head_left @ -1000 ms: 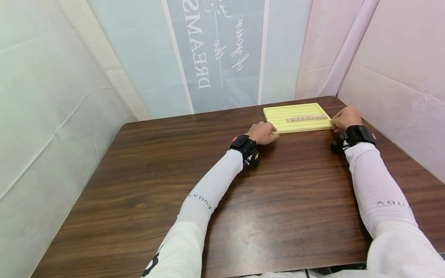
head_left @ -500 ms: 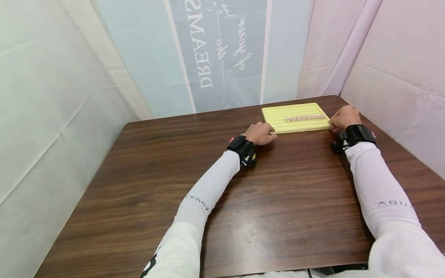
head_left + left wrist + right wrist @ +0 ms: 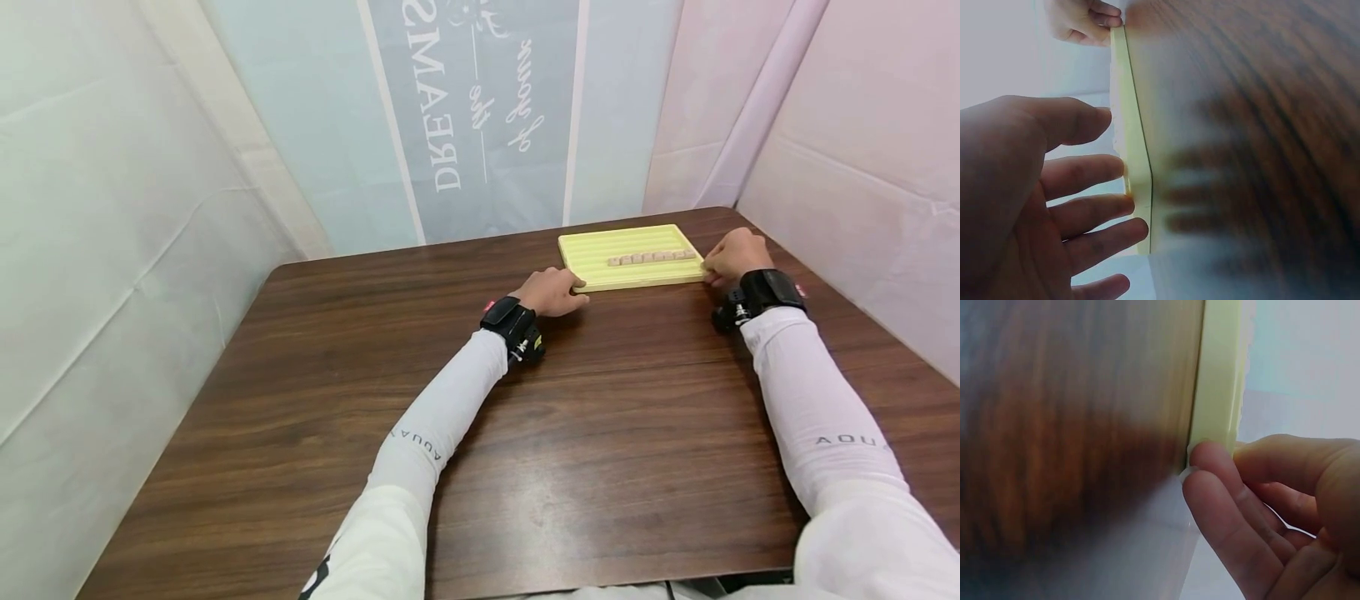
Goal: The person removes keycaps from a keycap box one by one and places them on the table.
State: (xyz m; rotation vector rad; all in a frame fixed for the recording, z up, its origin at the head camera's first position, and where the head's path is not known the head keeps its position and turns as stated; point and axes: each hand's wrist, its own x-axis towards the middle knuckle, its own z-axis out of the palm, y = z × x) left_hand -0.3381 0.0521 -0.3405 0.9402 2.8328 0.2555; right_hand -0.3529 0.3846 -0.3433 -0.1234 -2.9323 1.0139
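A pale yellow ridged tray (image 3: 600, 242) lies at the far right of the table. Along one of its grooves runs a row of several small wooden cubes (image 3: 648, 258). My left hand (image 3: 551, 292) is at the tray's near left corner; in the left wrist view its fingers (image 3: 1094, 209) are spread and fairly straight, tips right at the yellow side wall. At the near right corner my right hand (image 3: 737, 255) pinches the tray between thumb and fingers, as the right wrist view shows at the tray's side (image 3: 1216, 375). The cubes are out of sight in both wrist views.
The dark wood table (image 3: 360, 400) reaches back to a printed cloth (image 3: 495, 125) hanging behind the tray. Pale cloth walls (image 3: 97, 208) stand at both sides. Each wrist wears a black strap with a small camera (image 3: 517, 325).
The tray has slid a little to the left, cubes and all, with both hands moving alongside it. My left fingers look a bit more spread from the corner than before.
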